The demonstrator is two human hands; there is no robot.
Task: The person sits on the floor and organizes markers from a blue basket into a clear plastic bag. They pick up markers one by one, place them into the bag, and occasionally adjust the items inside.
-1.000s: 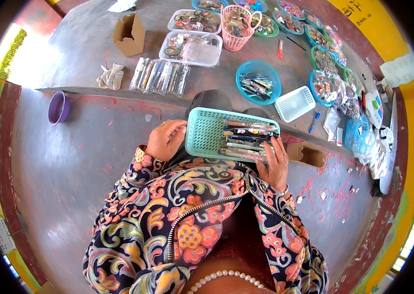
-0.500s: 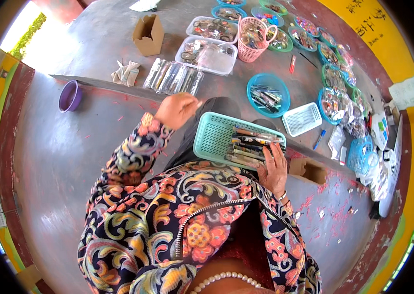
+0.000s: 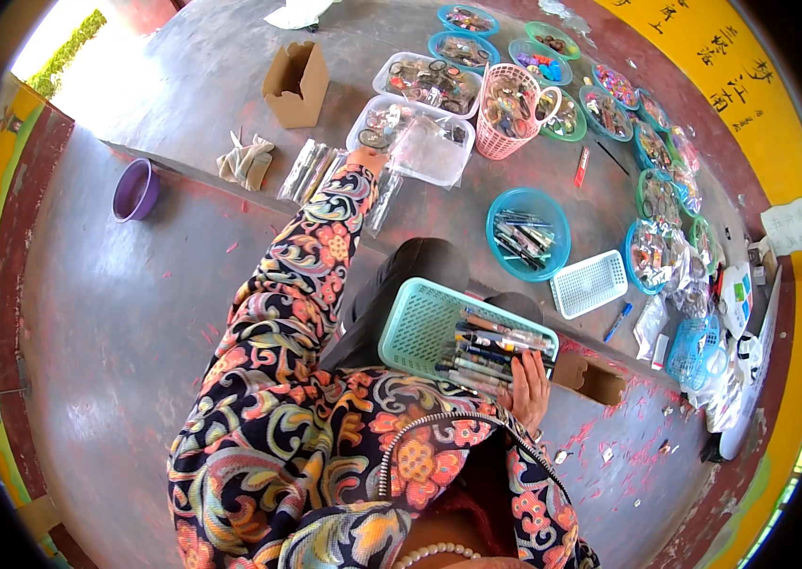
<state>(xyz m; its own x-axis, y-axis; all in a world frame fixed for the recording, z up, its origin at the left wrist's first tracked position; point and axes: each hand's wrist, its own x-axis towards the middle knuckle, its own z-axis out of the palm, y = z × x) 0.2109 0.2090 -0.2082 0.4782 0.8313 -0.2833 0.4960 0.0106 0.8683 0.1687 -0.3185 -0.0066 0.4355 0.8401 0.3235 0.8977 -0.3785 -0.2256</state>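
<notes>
A mint-green plastic basket (image 3: 399, 334) rests on my lap, its right half filled with a row of pens (image 3: 494, 349). My right hand (image 3: 531, 389) grips the basket's right near corner, with fingers over the rim against the pen ends. My left arm stretches forward, putting my left hand (image 3: 369, 159) at the near left edge of a white tray (image 3: 426, 172), which holds dark round items and clear plastic. The sleeve and hand's back hide the left fingers. Beneath the forearm lie clear-wrapped bundles of pens (image 3: 306, 173), partly covered.
A blue bowl of pens (image 3: 527, 273), an empty white basket (image 3: 589, 284) and a pink basket (image 3: 498, 143) stand on the raised platform. Several bowls of small goods line the right. Left are a cardboard box (image 3: 296, 95), gloves (image 3: 247, 163) and a purple bowl (image 3: 135, 192).
My left hand has moved forward from above the wrapped pens to the white tray's edge. The basket and my right hand sit lower in view; the view itself has shifted.
</notes>
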